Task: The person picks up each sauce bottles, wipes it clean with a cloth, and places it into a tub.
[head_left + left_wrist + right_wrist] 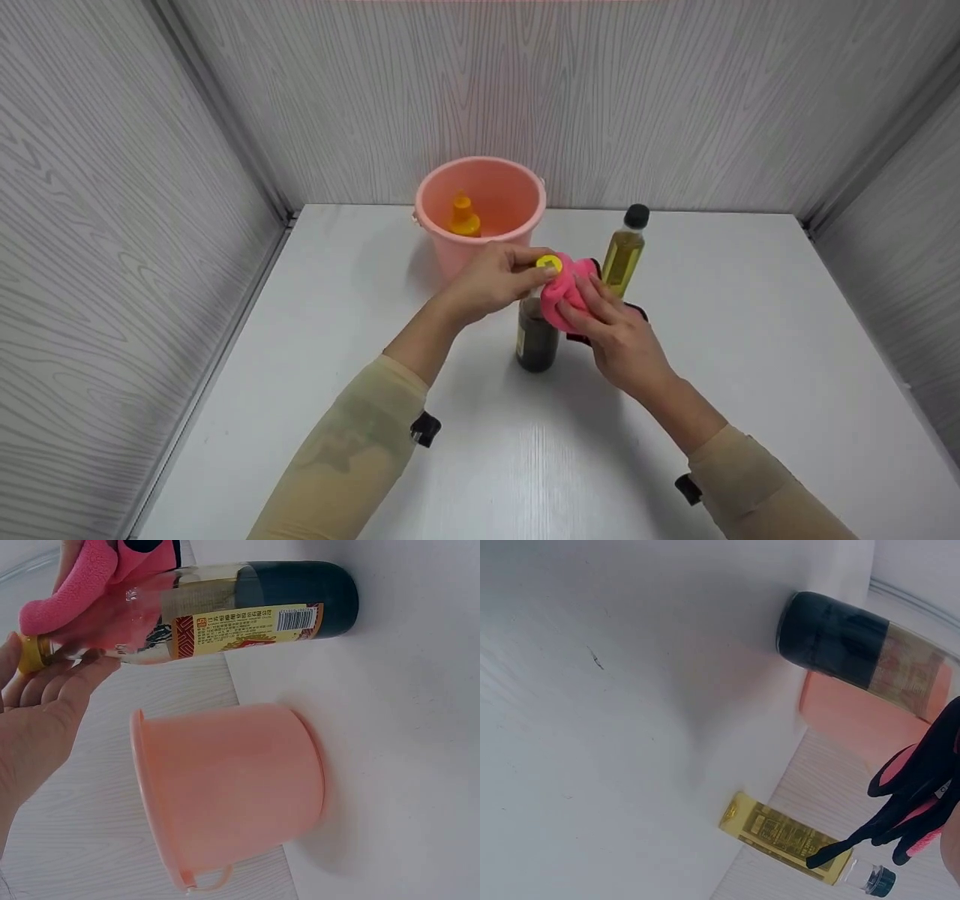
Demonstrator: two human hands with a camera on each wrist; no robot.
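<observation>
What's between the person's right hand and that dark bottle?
A pink cloth: the right hand presses it against the dark bottle, seen from the head camera.

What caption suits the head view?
Left hand steadies a dark bottle by its yellow cap while right hand presses a pink cloth against it.

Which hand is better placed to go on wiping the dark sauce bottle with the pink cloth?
Right. The right hand already presses the pink cloth against the dark sauce bottle, while the left hand pinches its neck below the yellow cap, steadying it.
</observation>
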